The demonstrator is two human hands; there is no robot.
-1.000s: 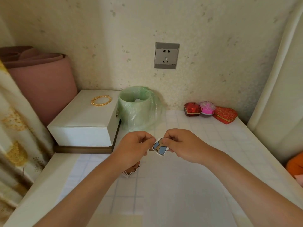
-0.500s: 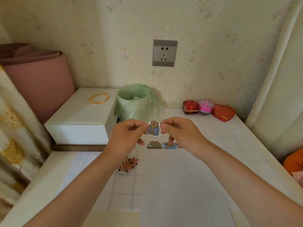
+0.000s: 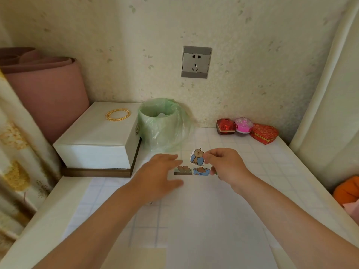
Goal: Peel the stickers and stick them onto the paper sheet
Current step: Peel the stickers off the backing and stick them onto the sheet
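Sticker [image 3: 197, 157] in right hand [image 3: 226, 166], left hand [image 3: 159, 174] blurred

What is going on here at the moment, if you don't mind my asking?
A person is putting capybara stickers onto a white paper sheet on the tiled table. The right hand pinches a blue capybara sticker in its fingers, just above a row of stickers already on the sheet. The left hand is open, fingers straight, beside that row; whether it presses the paper is unclear.
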